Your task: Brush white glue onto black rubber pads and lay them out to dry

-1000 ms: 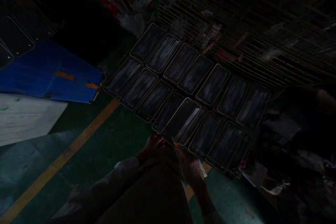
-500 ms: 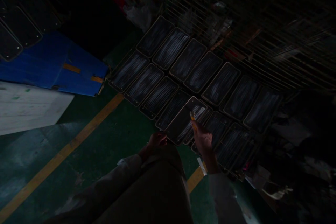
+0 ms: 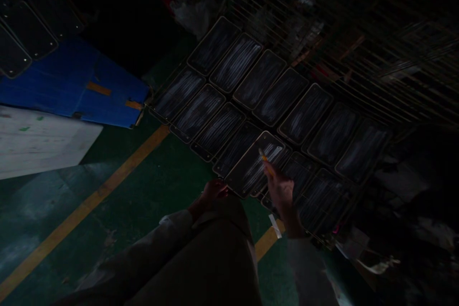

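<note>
Several dark rectangular panels (image 3: 236,62) streaked with white lie in two rows on the floor. One panel (image 3: 247,172) rests tilted on top of the near row. My left hand (image 3: 212,192) is closed on that panel's near corner. My right hand (image 3: 280,190) grips a thin orange-tipped tool (image 3: 266,160), like a pen or small blade, with its tip on the upper part of the same panel. My knee fills the bottom middle of the view.
A green floor with a yellow line (image 3: 107,186) runs on the left. A blue sheet (image 3: 75,88) with more dark panels (image 3: 28,38) and a white board (image 3: 39,143) lie at left. Wire racks (image 3: 351,33) stand behind, with clutter at the right.
My right hand came up from beside my knee onto the tilted panel and now holds the tool's tip against it. My left hand stayed at the corner.
</note>
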Tool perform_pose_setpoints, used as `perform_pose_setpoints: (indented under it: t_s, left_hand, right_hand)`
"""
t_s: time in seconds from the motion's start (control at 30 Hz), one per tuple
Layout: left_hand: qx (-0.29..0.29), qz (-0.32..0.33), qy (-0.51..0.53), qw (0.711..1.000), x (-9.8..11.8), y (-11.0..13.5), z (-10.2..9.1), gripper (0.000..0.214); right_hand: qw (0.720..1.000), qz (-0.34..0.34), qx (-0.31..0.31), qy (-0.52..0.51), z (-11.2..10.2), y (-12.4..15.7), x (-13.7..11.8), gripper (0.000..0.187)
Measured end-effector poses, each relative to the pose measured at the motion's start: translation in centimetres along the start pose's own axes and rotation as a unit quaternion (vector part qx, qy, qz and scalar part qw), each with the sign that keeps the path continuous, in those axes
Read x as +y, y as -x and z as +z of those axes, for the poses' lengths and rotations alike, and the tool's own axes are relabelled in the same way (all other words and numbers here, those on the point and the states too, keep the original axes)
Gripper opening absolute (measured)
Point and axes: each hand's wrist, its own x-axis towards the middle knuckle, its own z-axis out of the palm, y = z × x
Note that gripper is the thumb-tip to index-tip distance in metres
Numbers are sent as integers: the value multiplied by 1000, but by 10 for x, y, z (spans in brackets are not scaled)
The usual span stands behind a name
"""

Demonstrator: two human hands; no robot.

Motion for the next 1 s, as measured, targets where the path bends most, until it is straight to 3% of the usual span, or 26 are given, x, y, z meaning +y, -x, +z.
perform_pose_setpoints:
  t_s: [0.1, 0.17, 0.27, 0.37, 0.5, 0.63, 0.73, 0.87, 0.93, 1.0]
  left_hand:
    - [-7, -5, 6, 1000, 3, 2, 0, 38]
    - [-8, -7, 7, 1000, 3, 3, 1, 34]
    - [-1, -7, 3, 1000, 3, 2, 1, 31]
    - [3, -6, 6, 1000, 3, 0, 0, 33]
    - [-15, 0, 16, 1000, 5, -1, -2, 34]
    - [-30, 6, 10, 999, 6, -1, -5, 37]
    - [-31, 5, 12, 999, 6, 0, -6, 41]
    - [-31, 1, 12, 999, 6, 0, -7, 37]
    - [-32, 3, 12, 999, 7, 0, -7, 33]
    - [-38, 4, 1, 999, 9, 1, -7, 31]
  right_hand:
    - [997, 12, 48, 50, 0, -39, 19, 35]
    - [997, 15, 43, 63, 9, -43, 18, 35]
    - [997, 3, -24, 71, 29, -15, -2, 32]
    - [989, -22, -119, 82, 45, 37, -36, 32]
    - [979, -39, -200, 28, 45, 92, -72, 37]
    - [988, -9, -148, -49, 34, 83, -62, 33]
    - [996, 25, -85, -27, 37, 66, -44, 33]
    - [989, 5, -144, 25, 47, 88, -50, 34]
    - [984, -14, -180, 11, 45, 106, -62, 33]
    - [984, -13, -176, -29, 38, 114, -68, 34]
